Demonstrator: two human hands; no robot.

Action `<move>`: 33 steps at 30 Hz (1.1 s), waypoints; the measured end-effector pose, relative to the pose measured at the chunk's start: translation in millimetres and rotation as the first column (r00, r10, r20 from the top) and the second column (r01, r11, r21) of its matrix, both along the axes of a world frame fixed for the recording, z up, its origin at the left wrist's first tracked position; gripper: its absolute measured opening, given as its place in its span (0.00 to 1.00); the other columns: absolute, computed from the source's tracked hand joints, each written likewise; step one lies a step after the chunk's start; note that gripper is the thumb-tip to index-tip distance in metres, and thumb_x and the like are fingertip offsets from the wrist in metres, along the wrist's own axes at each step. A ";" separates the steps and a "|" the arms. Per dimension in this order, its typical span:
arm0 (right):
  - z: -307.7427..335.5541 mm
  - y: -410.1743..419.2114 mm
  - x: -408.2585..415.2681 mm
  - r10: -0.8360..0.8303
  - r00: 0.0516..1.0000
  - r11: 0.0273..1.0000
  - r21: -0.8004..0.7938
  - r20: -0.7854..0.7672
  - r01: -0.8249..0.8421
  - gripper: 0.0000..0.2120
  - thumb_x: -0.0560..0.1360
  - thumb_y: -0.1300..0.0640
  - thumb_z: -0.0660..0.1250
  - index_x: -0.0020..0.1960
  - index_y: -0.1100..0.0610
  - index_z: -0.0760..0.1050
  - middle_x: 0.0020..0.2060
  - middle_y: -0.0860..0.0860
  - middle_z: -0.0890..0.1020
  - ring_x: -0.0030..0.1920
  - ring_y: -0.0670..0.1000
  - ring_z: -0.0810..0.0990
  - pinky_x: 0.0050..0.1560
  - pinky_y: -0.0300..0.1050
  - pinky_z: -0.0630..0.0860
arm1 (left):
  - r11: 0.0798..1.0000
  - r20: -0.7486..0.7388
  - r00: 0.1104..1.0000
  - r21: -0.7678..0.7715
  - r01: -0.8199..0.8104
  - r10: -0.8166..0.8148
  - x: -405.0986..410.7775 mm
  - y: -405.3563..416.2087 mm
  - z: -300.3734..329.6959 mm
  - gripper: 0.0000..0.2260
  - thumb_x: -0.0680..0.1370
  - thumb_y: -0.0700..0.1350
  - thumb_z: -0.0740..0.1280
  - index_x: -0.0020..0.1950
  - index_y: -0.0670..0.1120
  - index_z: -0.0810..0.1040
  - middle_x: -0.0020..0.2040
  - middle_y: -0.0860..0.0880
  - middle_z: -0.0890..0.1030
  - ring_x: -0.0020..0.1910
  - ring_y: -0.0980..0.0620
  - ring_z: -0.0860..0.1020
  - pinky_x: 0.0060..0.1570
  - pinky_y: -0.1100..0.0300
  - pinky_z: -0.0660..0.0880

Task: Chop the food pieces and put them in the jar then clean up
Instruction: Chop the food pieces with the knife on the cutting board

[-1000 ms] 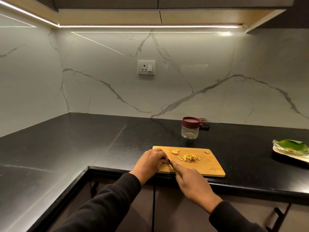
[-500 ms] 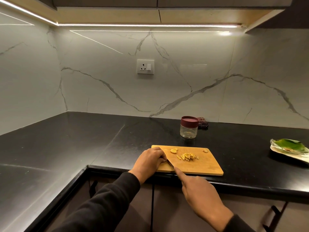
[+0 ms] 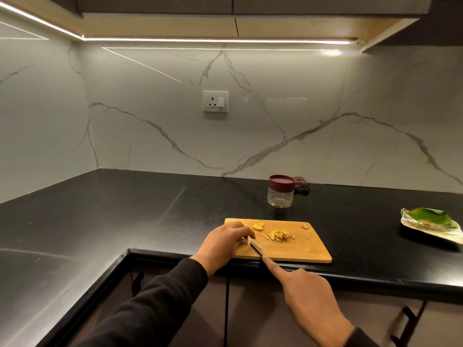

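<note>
Item: one rectangular light wooden chopping board (image 3: 304,249), lying at the front edge of the black stone countertop (image 3: 125,209), its near left corner hidden under the left hand (image 3: 223,242). Left hand: fingers curled down on the board at its 9 o'clock side; whatever piece they hold is covered and cannot be made out. Right hand (image 3: 309,294): forefinger stretched along the back of one small steel-bladed knife (image 3: 256,247), other fingers folded round the handle, which is almost wholly hidden; only a short length of blade shows, its tip beside the left fingertips. Food: one small heap of pale yellow matchstick-cut strips (image 3: 280,235) at the board's centre, too fine to count; pale rounded slices (image 3: 258,226) at 11 o'clock, apparently two overlapping; one lone pale scrap (image 3: 305,225) at 1 o'clock. One clear squat jar with a maroon lid (image 3: 281,191) stands upright at 12 o'clock from the board, apart from it, lid on, contents unclear. Behind the jar, one dark checked cloth (image 3: 302,186), partly hidden. At 3 o'clock, one plate with a green leaf-like lining (image 3: 431,222), cut off by the frame edge. One white wall socket (image 3: 215,101) on the marble splashback.
</note>
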State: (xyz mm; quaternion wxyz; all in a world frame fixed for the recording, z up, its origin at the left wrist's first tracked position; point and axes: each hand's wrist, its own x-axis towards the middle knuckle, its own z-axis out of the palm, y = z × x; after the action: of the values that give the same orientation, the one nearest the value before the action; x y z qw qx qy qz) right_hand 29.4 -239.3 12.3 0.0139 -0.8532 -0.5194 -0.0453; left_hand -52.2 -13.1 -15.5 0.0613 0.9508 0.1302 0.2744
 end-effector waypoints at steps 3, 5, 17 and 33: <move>-0.9 1.1 0.6 -0.014 1.000 1.000 0.006 -0.022 0.014 0.37 0.84 0.62 0.54 0.79 0.34 0.38 0.43 0.50 0.72 0.39 0.50 0.71 0.42 0.46 0.69 | 0.998 -0.080 0.996 0.043 0.046 -0.042 1.1 3.7 0.5 0.14 0.81 0.43 0.67 0.62 0.59 0.81 0.63 0.55 0.75 0.57 0.56 0.76 0.56 0.61 0.78; -1.1 2.1 1.4 -0.013 1.000 1.000 0.015 -0.027 0.013 0.37 0.84 0.61 0.55 0.79 0.34 0.38 0.43 0.50 0.72 0.39 0.50 0.71 0.42 0.47 0.69 | 0.996 -0.132 0.990 0.061 0.067 -0.058 2.0 6.0 1.8 0.17 0.81 0.42 0.67 0.65 0.60 0.79 0.64 0.55 0.73 0.59 0.56 0.74 0.57 0.59 0.77; -8.8 4.5 4.3 -0.017 0.998 0.998 0.060 -0.064 0.021 0.35 0.85 0.57 0.55 0.78 0.32 0.37 0.41 0.48 0.72 0.38 0.48 0.71 0.41 0.45 0.69 | 0.989 -0.138 0.986 0.095 0.110 -0.096 2.1 3.9 5.6 0.14 0.81 0.42 0.68 0.62 0.59 0.77 0.68 0.53 0.67 0.60 0.52 0.76 0.56 0.59 0.79; -0.9 4.4 16.9 -0.015 0.981 0.973 0.224 -0.191 0.059 0.27 0.86 0.49 0.52 0.79 0.33 0.45 0.40 0.45 0.75 0.35 0.44 0.71 0.33 0.37 0.64 | 0.995 0.048 0.997 -0.081 0.056 -0.052 2.9 2.9 -6.6 0.20 0.81 0.39 0.66 0.70 0.56 0.69 0.63 0.54 0.72 0.55 0.56 0.76 0.59 0.63 0.76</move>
State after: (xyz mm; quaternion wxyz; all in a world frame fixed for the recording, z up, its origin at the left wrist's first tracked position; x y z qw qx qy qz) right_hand 46.2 -234.9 11.3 0.1601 -0.8559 -0.4911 -0.0242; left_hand -49.2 -10.2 -22.1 0.1107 0.9441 0.1143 0.2889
